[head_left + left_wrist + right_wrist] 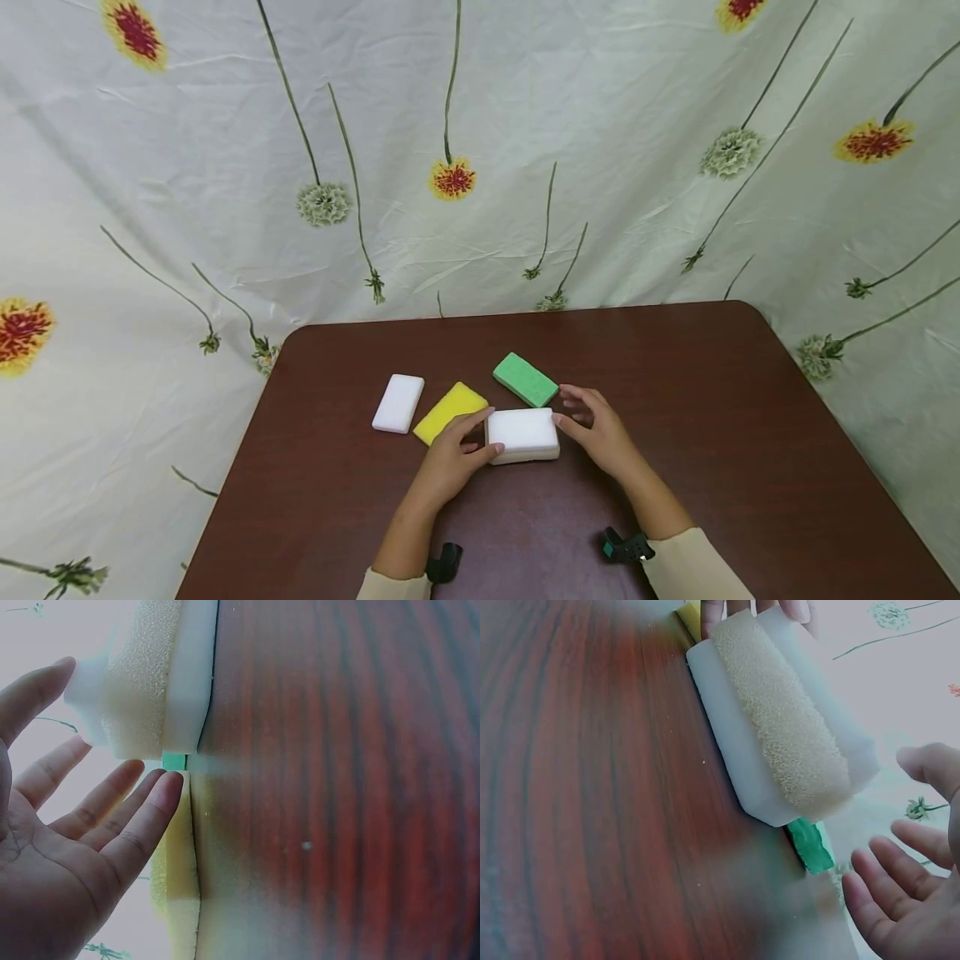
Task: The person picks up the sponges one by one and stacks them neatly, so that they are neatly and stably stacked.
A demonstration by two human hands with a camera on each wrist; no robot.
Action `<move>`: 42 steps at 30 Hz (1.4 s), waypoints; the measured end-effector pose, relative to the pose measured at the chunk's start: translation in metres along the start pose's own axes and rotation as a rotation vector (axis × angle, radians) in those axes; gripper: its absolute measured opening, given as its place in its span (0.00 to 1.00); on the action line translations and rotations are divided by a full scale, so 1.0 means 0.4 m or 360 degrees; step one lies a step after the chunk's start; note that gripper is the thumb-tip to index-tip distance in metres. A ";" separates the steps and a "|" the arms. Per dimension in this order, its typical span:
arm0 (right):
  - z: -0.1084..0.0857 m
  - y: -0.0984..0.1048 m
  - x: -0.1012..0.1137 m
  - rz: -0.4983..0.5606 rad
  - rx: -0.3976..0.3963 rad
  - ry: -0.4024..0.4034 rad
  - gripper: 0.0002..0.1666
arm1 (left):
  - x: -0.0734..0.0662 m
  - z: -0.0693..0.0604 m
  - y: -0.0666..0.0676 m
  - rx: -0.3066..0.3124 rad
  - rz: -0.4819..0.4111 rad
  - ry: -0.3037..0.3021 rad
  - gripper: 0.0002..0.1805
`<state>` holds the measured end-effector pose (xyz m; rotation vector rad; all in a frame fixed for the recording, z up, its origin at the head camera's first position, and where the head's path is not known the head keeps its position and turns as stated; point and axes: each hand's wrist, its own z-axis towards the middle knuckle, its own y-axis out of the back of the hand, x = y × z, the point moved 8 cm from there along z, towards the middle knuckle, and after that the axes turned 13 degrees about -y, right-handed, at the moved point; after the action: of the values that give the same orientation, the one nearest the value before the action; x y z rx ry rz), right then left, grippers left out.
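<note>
In the head view a stack of block sponges stands in front of the person: a white sponge point(522, 429) on top, a beige, coarse-textured sponge point(784, 724) in the middle, and another white sponge point(739, 742) at the bottom. The left hand point(450, 462) is at the stack's left end, thumb and fingers spread and relaxed; whether the fingertips touch it I cannot tell. Beside the right end is the right hand point(606, 437), its fingers loosely extended, and the right wrist view shows a gap between it and the stack.
A green sponge point(526, 380) lies just behind the stack. To the left are a yellow sponge point(448, 412), partly behind the left hand, and a separate white sponge point(398, 403). All rest on a dark brown table point(712, 400) against a flower-printed cloth point(615, 125).
</note>
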<state>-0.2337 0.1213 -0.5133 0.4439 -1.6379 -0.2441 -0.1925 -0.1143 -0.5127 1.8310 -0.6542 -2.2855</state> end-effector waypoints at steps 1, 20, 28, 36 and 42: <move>0.005 0.001 -0.003 0.0006 -0.0013 -0.0019 0.32 | 0.000 0.000 0.000 0.0000 -0.0001 0.0001 0.34; 0.078 -0.015 -0.036 0.0018 0.0002 -0.0158 0.30 | 0.010 0.000 -0.004 0.0016 0.0044 0.0016 0.33; 0.091 -0.021 -0.027 -0.0015 0.0044 -0.0104 0.26 | 0.012 0.001 -0.005 0.0019 0.0048 0.0026 0.34; 0.097 -0.029 -0.028 -0.0131 0.0073 -0.0156 0.26 | 0.011 0.000 -0.004 0.0018 0.0026 0.0022 0.34; 0.108 -0.032 -0.033 -0.0183 0.0062 -0.0169 0.29 | 0.013 0.000 -0.004 0.0015 0.0023 0.0030 0.34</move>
<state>-0.2736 0.1109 -0.5359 0.5640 -1.7253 -0.3265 -0.1934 -0.1148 -0.5179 1.8435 -0.6745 -2.2574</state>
